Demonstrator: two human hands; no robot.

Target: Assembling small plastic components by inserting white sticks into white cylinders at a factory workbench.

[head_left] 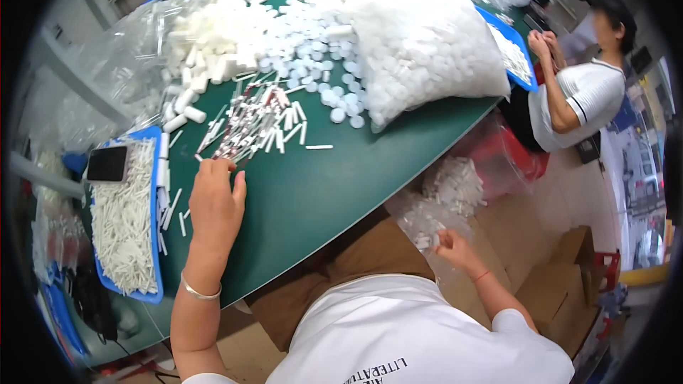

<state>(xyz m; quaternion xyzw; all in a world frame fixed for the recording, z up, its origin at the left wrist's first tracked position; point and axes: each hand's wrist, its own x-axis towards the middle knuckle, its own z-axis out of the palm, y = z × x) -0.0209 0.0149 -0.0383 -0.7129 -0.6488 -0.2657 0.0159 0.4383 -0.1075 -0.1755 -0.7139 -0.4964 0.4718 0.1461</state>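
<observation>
My left hand (215, 195) rests on the green table, its fingertips at the near edge of a loose pile of thin white sticks with dark red parts (249, 117). Its thumb stands apart from the fingers, and I see nothing held. Off the table's edge, to the right of my lap, my right hand (459, 250) is closed, its fingers bunched over a clear plastic bag (427, 213) of short white pieces. Whatever those fingers hold is too small to make out. White pieces (455, 186) fill the bag's far part.
A blue tray (158, 242) of white sticks, with a phone (107, 164) on it, lies left. White cylinders (206, 71), translucent caps (345, 103) and a big full bag (434, 57) cover the table's far part. Co-workers sit right and far left. Cardboard boxes (555, 291) stand lower right.
</observation>
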